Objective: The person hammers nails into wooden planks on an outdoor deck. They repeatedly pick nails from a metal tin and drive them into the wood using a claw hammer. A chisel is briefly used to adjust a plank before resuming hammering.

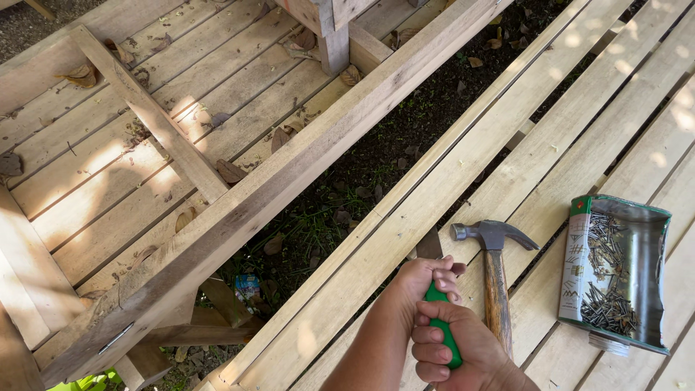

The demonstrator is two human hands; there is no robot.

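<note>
Your left hand [427,284] and right hand [452,347] clench a green-handled tool [443,326] for leverage against the slat [376,246], left of the hammer [496,271] and cut-open nail tin [615,271].

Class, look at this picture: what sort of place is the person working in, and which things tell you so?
Probably an outdoor carpentry spot. Pale wooden slats lie over bare soil with dead leaves, a claw hammer rests on them, and a cut-open carton of nails sits alongside.

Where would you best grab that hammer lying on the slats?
Take the hammer by its wooden handle, near the lower end, coming from above. It lies flat along the slats, metal head away from the person, handle pointing back beside the right hand.
</note>
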